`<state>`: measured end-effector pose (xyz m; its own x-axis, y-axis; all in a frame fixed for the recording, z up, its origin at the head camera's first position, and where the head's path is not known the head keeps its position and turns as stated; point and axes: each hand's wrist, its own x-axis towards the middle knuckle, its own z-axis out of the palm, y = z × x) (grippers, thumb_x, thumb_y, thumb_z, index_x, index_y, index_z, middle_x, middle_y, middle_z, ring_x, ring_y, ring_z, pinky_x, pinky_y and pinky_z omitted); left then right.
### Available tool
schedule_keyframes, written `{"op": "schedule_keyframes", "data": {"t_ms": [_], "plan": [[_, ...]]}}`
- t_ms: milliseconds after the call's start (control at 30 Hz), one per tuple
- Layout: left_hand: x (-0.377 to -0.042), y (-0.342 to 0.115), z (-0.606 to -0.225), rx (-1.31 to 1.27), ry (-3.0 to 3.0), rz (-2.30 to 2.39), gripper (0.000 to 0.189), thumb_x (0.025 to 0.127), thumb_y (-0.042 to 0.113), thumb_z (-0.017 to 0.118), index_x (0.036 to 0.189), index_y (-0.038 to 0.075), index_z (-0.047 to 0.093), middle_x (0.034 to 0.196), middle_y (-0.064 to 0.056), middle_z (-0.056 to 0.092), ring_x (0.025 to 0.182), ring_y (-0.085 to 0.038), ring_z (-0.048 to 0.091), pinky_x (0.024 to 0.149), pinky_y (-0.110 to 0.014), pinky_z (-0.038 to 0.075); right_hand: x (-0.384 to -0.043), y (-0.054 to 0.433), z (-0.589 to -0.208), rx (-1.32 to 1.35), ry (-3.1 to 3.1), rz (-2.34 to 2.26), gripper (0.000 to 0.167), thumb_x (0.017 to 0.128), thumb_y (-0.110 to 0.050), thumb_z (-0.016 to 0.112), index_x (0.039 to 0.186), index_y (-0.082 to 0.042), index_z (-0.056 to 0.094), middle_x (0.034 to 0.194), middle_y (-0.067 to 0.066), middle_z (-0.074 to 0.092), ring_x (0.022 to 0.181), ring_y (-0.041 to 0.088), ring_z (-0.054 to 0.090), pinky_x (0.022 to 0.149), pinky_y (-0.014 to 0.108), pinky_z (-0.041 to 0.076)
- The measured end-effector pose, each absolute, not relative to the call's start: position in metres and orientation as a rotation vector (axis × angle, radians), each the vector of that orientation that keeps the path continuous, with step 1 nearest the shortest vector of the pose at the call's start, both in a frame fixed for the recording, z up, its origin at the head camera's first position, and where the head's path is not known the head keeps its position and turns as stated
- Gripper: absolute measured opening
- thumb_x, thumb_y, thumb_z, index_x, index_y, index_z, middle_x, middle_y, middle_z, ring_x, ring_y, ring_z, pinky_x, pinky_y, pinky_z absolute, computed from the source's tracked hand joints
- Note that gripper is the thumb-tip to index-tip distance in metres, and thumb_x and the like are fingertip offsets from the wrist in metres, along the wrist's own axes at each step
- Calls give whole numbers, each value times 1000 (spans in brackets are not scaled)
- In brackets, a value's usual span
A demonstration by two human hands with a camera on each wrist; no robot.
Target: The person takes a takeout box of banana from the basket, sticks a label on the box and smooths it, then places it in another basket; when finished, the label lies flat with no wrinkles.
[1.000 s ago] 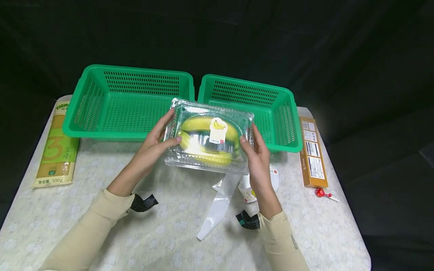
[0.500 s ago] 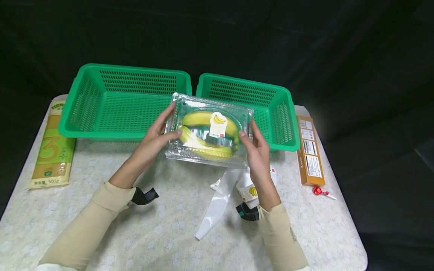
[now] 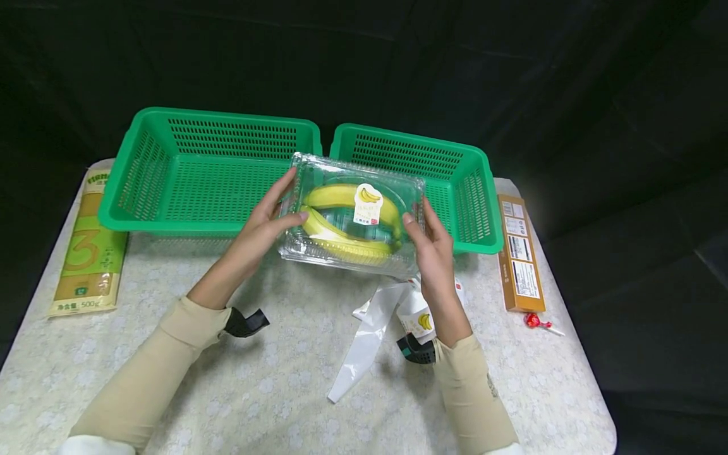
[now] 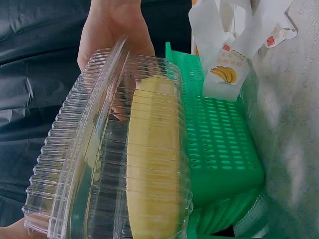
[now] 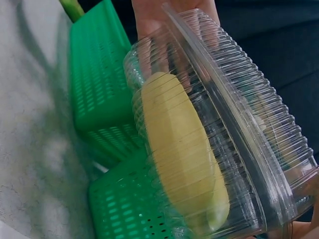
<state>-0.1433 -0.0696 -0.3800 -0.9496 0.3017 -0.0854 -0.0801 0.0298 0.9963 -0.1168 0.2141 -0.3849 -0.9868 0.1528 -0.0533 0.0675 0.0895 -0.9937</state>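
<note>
A clear plastic clamshell box [image 3: 341,167] with bananas [image 3: 352,253] inside is held up over the table, tilted toward the head camera. On its lid sits a white banana sticker [image 3: 367,205]. My left hand [image 3: 258,230] grips the left side, thumb on the lid and fingers beneath. At the right side my right hand [image 3: 435,259] holds it the same way. In both wrist views the ribbed side of the box [image 4: 94,129] stands close to the camera, a banana [image 5: 179,144] showing through.
Behind the box stand two green baskets, left [image 3: 222,226] and right [image 3: 491,208]. A noodle packet [image 3: 91,253] lies far left. On the right are an orange carton [image 3: 520,259] and a red lollipop [image 3: 533,321]. A roll of banana stickers [image 3: 418,309] trails a backing strip [image 3: 364,354].
Both hands have raised the box slightly away from the body, and its lid faces the head camera more squarely. The grip stays the same.
</note>
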Motion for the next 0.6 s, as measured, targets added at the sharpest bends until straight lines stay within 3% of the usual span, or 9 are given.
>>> {"op": "schedule_keyframes", "data": {"t_ms": [367,600], "plan": [[-148,-68,-374,205,2010,2026,79,97,15,58,162,32,15,171,1,15,158,-27,10,127,-58,13,-120,213,-381,-245,-2227,2130,66,102,-28,58,160,-20,28,166,1,32,156,12,23,126,37,27],[-152,-63,-373,190,1998,2040,80,97,15,59,162,31,16,171,1,14,159,-20,9,129,-50,10,-123,215,-377,-271,-2227,2158,65,103,-29,56,160,-20,26,166,2,31,156,13,22,122,42,32]]}}
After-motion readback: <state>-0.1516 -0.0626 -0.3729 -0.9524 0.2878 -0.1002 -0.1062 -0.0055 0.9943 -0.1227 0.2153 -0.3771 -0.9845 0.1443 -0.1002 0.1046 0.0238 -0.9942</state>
